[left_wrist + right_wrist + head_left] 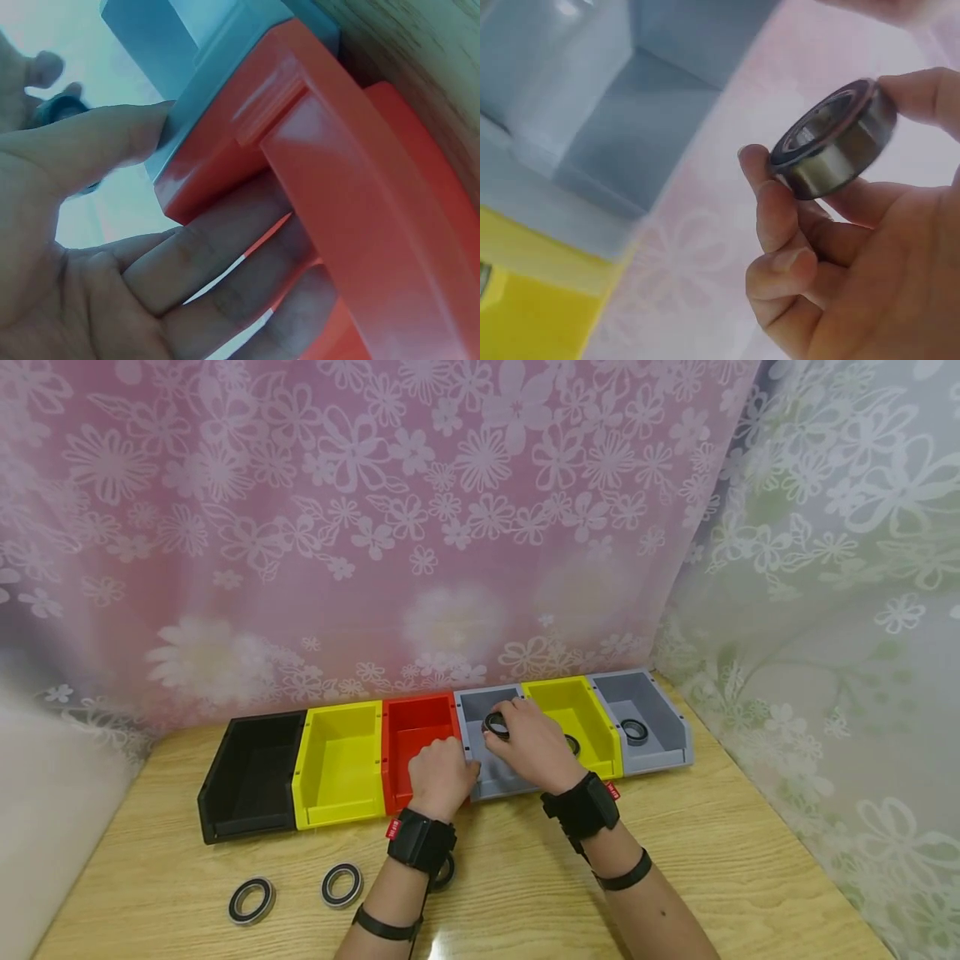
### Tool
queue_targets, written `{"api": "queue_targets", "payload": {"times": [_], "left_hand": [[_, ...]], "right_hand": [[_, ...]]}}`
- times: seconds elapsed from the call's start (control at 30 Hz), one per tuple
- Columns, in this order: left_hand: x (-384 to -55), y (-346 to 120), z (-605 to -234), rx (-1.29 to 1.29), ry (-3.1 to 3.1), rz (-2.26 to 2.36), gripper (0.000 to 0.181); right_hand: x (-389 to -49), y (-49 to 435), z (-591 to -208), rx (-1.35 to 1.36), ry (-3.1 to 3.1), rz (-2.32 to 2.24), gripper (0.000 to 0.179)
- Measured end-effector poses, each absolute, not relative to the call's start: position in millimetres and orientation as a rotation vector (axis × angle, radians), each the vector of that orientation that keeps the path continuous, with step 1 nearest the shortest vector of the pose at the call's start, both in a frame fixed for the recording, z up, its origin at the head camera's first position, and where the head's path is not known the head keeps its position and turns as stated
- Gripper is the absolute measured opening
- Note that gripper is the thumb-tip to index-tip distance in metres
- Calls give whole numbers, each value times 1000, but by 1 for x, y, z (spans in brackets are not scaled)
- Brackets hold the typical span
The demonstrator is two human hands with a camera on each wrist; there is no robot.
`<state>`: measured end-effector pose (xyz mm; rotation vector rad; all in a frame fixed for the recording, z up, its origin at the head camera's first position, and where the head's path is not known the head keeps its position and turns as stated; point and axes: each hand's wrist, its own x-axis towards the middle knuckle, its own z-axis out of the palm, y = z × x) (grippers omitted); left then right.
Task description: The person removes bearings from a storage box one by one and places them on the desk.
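Note:
My right hand (531, 739) pinches a metal ball bearing (840, 161) between thumb and fingertips, tilted, above the middle grey bin (498, 777). In the right wrist view the bearing's shiny outer ring and dark face show clearly. My left hand (442, 777) grips the side walls where the red bin (420, 727) meets that grey bin. The left wrist view has its thumb (127, 135) against the grey wall and its fingers (232, 285) curled on the red side. A bearing (573, 745) in the right yellow bin (562, 693) is partly hidden by my right hand.
Another bearing (637, 742) lies in the rightmost grey bin (678, 743). Left of the red bin stand a yellow bin (341, 768) and a black bin (255, 768). On the wooden table (525, 893) lie two bearings, plus one (448, 870) partly behind my left wrist.

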<state>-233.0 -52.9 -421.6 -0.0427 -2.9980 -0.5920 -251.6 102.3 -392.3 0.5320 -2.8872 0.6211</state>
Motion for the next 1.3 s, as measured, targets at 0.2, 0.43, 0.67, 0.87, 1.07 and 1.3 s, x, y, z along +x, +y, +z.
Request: {"api": "queue_targets", "payload": {"times": [0.2,0.43,0.67,0.87,1.07,1.3], "left_hand": [[-232,-54,-421,-21,-3017,-590,42],[-232,-55,-422,-24,-3018,-605,41],[-232,-54,-425,-47,-3010,-595,42],[-234,-54,-425,-68,-2958,-531,47],[-235,-54,-427,-75,-2961,-546,48],[-235,-55,-427,-57,-2969,-568,46]], "right_hand": [[-241,108,-375,568,-2839,674,35],[-223,112,-356,626,-2831,644,37],[-200,116,-336,661,-2806,601,39],[-183,121,-325,710,-2778,529,41],[-171,123,-329,776,-2792,366,41],[-161,125,-353,972,-2803,233,40]]}}
